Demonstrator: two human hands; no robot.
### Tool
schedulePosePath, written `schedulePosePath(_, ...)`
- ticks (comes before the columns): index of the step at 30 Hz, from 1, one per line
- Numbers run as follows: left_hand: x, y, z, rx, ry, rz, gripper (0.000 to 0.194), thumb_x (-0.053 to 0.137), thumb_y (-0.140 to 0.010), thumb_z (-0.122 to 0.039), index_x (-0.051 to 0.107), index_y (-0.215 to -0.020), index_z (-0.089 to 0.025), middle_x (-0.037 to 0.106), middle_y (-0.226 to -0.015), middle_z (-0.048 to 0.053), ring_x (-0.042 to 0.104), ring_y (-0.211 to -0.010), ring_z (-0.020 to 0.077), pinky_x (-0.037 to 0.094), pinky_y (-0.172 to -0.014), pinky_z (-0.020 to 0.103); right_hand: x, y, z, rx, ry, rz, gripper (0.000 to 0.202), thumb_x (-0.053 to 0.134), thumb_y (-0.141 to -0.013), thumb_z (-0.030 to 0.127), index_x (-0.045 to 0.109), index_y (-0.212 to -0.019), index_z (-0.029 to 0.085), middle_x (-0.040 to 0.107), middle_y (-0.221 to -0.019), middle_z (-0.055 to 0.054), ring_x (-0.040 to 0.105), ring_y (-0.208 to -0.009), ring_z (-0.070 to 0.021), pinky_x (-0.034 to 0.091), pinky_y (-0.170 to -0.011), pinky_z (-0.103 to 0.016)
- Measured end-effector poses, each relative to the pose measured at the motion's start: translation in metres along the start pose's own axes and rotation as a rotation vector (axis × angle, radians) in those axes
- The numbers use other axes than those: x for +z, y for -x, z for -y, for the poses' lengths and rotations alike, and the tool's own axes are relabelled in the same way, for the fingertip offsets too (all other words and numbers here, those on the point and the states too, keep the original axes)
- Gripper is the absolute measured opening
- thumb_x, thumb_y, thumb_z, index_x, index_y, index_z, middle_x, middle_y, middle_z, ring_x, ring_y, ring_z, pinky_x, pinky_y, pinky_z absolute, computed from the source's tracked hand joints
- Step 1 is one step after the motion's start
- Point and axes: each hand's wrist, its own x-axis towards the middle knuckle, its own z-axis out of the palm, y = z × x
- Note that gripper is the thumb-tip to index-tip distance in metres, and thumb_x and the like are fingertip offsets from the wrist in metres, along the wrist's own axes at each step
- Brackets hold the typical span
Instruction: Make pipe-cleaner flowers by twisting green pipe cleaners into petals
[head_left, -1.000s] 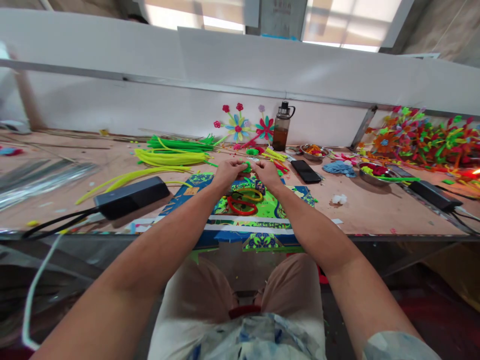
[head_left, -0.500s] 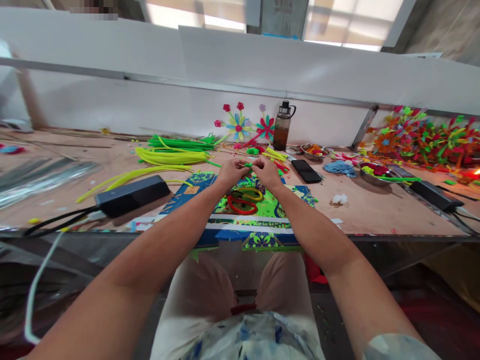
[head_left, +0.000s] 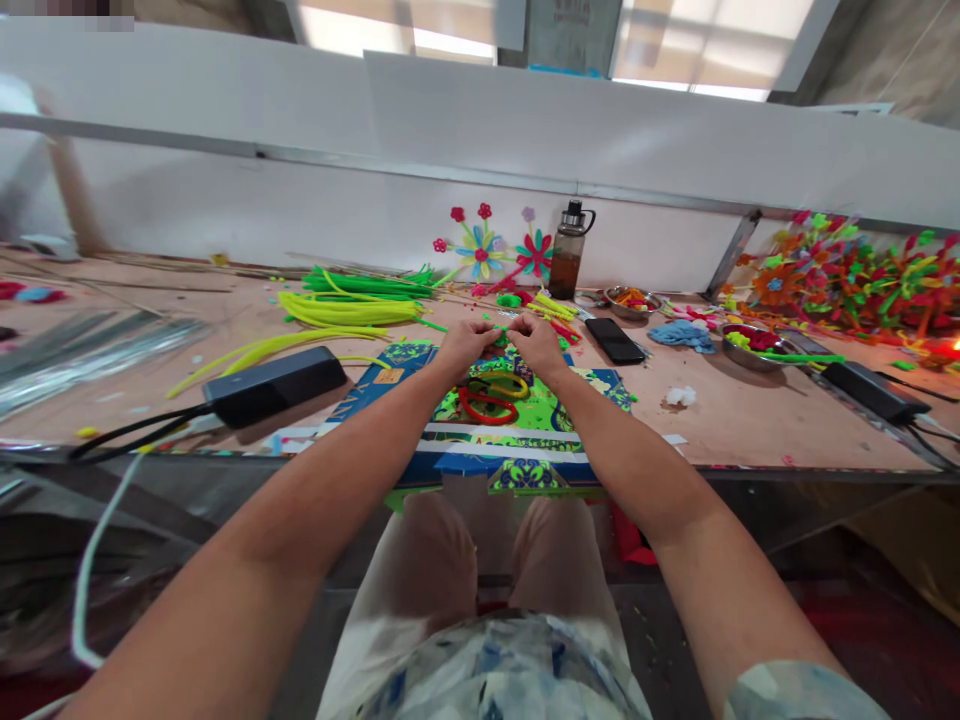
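Fingertips of my left hand point(head_left: 466, 345) and my right hand point(head_left: 534, 343) pinch a small green fuzzy piece point(head_left: 500, 337) between them, neither hand clearly nearer. It sits left of my right hand and right of my left, over the far part of the printed sheet point(head_left: 450, 464); my fingers hide too much to tell its long axis. Closer to my body, below both hands, lie scissors point(head_left: 491, 421) with red and yellow handles. Yellow stems point(head_left: 345, 312) on the table point(head_left: 750, 420) are nearer my left hand, the phone point(head_left: 613, 341) my right.
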Motion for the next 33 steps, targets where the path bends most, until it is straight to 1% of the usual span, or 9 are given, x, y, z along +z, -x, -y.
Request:
schedulePosePath(5,0.001,0.003,0.0,0.107,-0.098,-0.017,0.013,0.074,-0.067,-0.027,0.067,-0.068,-0.016,0.065,-0.058,0.001,0.06,-0.054,0.011,0.045,-0.052,0.019,0.0,0.0,-0.002,0.01,-0.004,0.009,0.008,0.054,-0.072,0.016,0.051,-0.065,0.019,0.051,-0.06,0.006,0.046,-0.061,-0.0109,0.036,-0.062,-0.024)
schedulePosePath(11,0.004,0.003,0.0,0.059,-0.092,-0.102,0.012,0.072,-0.065,-0.025,0.067,-0.071,-0.016,0.065,-0.06,0.001,0.062,-0.054,0.0134,0.044,-0.05,0.02,0.0,0.0,-0.002,0.021,0.02,0.05,0.008,0.053,-0.075,0.02,0.053,-0.067,0.019,0.054,-0.063,0.004,0.048,-0.063,-0.0118,0.039,-0.065,-0.025)
schedulePosePath(14,0.005,0.003,0.001,0.065,-0.124,-0.121,0.008,0.071,-0.064,-0.023,0.067,-0.068,-0.016,0.063,-0.056,0.0,0.062,-0.052,0.0136,0.042,-0.05,0.021,0.0,0.001,-0.001,-0.041,0.115,0.038,0.009,0.053,-0.074,0.017,0.051,-0.065,0.02,0.054,-0.064,0.003,0.048,-0.066,-0.0127,0.038,-0.067,-0.025)
schedulePosePath(17,0.006,0.003,0.001,0.102,-0.222,-0.133,0.002,0.068,-0.066,-0.02,0.068,-0.066,-0.017,0.062,-0.053,-0.001,0.061,-0.051,0.014,0.042,-0.05,0.021,0.001,0.002,0.0,-0.101,0.203,0.011,0.014,0.053,-0.07,0.012,0.046,-0.061,0.021,0.052,-0.065,0.003,0.046,-0.066,-0.0132,0.037,-0.069,-0.026)
schedulePosePath(20,0.009,0.002,0.001,0.166,-0.303,-0.146,0.003,0.065,-0.068,-0.017,0.068,-0.068,-0.018,0.063,-0.054,-0.001,0.062,-0.054,0.0138,0.044,-0.053,0.021,0.002,0.002,0.0,-0.065,0.198,-0.035,0.015,0.053,-0.071,0.012,0.046,-0.061,0.021,0.052,-0.064,0.002,0.046,-0.067,-0.0133,0.037,-0.068,-0.026)
schedulePosePath(23,0.013,0.0,0.002,0.201,-0.257,-0.157,0.01,0.068,-0.065,-0.016,0.067,-0.075,-0.018,0.064,-0.058,-0.001,0.064,-0.058,0.0145,0.048,-0.057,0.022,0.002,0.001,-0.001,0.051,0.127,-0.094,0.01,0.053,-0.074,0.019,0.049,-0.064,0.02,0.055,-0.065,0.002,0.049,-0.067,-0.0135,0.038,-0.068,-0.027)
schedulePosePath(26,0.013,-0.001,0.001,0.182,-0.13,-0.155,0.017,0.07,-0.064,-0.019,0.066,-0.08,-0.017,0.066,-0.061,0.0,0.066,-0.061,0.0155,0.049,-0.058,0.023,0.001,-0.001,-0.004,0.103,0.059,-0.082,0.008,0.051,-0.075,0.022,0.053,-0.068,0.019,0.056,-0.068,0.002,0.051,-0.066,-0.0134,0.04,-0.068,-0.027)
schedulePosePath(30,0.009,0.001,0.0,0.163,-0.061,-0.11,0.013,0.069,-0.065,-0.023,0.068,-0.075,-0.015,0.067,-0.062,0.002,0.064,-0.059,0.0147,0.048,-0.055,0.022,0.001,-0.003,-0.006,0.025,-0.005,-0.042,0.007,0.052,-0.078,0.024,0.056,-0.078,0.018,0.059,-0.074,0.001,0.052,-0.069,-0.013,0.042,-0.069,-0.027)
schedulePosePath(33,0.007,0.002,-0.002,0.15,-0.069,-0.084,0.011,0.069,-0.063,-0.022,0.069,-0.072,-0.015,0.066,-0.06,0.001,0.06,-0.055,0.0121,0.045,-0.053,0.021,-0.001,-0.003,-0.005,-0.078,0.04,-0.002,0.005,0.055,-0.078,0.023,0.057,-0.078,0.019,0.059,-0.074,0.001,0.052,-0.07,-0.013,0.042,-0.07,-0.026)
